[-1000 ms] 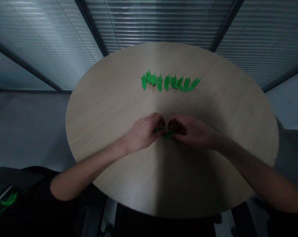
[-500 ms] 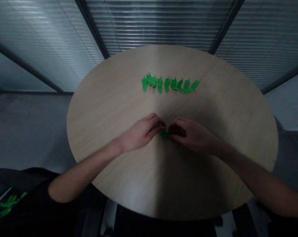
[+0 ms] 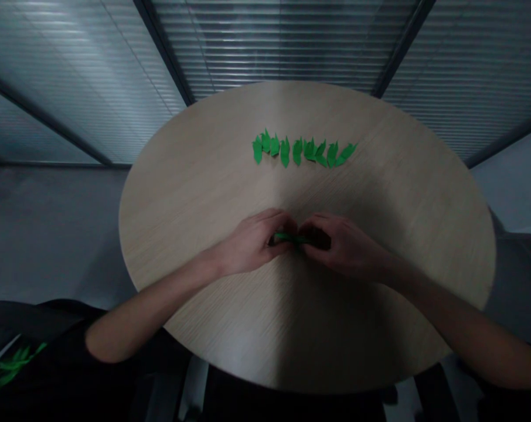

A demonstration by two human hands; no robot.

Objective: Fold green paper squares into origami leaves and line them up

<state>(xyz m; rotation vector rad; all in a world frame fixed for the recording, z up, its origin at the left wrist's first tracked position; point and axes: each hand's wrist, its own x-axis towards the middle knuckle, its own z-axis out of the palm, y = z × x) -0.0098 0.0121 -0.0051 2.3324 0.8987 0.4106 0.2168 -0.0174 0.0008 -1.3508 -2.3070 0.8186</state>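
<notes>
The left hand [image 3: 252,243] and right hand [image 3: 347,249] are curled shut on a green paper strip [image 3: 289,238]; about 9 green pieces [image 3: 297,150] already lie in a row on the table [image 3: 195,193].

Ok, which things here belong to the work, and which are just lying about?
Belong to the work: the left hand, the right hand, the green folded paper between them, probably the row of matching green paper folds.

Just lying about: the round wooden table, the green bits on dark cloth.

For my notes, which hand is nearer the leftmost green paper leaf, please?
Left: left hand sits below the leftmost green paper leaf; right hand is farther, down and rightward.
</notes>
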